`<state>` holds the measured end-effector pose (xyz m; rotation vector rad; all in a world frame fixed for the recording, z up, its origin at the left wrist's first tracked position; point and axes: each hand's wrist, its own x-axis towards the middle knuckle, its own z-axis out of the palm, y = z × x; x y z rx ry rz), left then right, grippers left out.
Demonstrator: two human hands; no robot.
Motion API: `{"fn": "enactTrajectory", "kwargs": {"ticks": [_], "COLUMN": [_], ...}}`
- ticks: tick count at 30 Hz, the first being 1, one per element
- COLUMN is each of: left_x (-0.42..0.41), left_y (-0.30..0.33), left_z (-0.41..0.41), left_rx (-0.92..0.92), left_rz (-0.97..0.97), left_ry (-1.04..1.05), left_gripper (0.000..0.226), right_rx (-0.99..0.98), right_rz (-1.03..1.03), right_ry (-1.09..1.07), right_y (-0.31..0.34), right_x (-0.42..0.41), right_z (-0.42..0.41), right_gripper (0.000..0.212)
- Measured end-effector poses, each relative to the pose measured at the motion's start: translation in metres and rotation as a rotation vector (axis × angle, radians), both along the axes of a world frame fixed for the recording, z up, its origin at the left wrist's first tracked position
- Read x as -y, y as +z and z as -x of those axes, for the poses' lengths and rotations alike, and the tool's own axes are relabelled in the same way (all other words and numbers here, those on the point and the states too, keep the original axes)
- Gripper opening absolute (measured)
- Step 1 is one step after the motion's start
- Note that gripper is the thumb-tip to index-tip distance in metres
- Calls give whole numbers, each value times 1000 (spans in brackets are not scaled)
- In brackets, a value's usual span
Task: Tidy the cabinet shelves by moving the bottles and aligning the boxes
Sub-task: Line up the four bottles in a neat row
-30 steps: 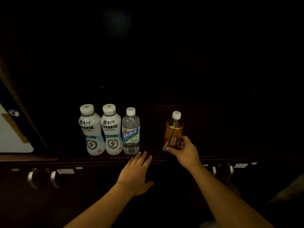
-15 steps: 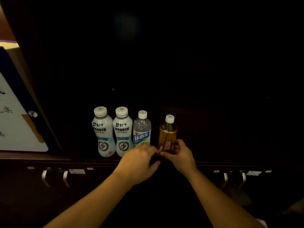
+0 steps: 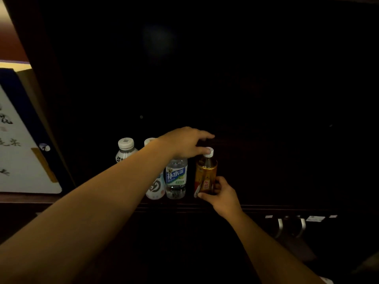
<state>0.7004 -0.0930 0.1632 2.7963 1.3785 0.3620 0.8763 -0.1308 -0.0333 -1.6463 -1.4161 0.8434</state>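
Bottles: the amber tea bottle [image 3: 205, 173] stands upright at the shelf front, just right of the clear water bottle [image 3: 176, 177]. My right hand [image 3: 221, 194] pinches its lower label; my left hand [image 3: 184, 143], fingers loosely extended, hovers over the caps (contact unclear). Step: closing the row. Next, I judge, a short leftward slide.

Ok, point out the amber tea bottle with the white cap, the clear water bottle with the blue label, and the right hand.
amber tea bottle [image 3: 205, 171], head view, on its golden body.
clear water bottle [image 3: 176, 175], head view, on its blue label.
right hand [image 3: 222, 196], head view, on the back of the hand gripping the tea bottle's base.
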Motion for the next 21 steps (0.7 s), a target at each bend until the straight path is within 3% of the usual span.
{"fn": "enactTrajectory", "kwargs": {"ticks": [6, 21], "left_x": [-7, 0], "left_y": [-8, -7], "left_z": [-7, 11], "left_rx": [5, 8], "left_rz": [36, -2], "left_ry": [-12, 52], "left_gripper": [31, 31], "right_rx": [-17, -14], "right_rz": [39, 25], "right_ry": [32, 65], "right_y": [1, 0], "right_x": [-4, -10], "right_z": [1, 20], "right_gripper": [69, 70]}}
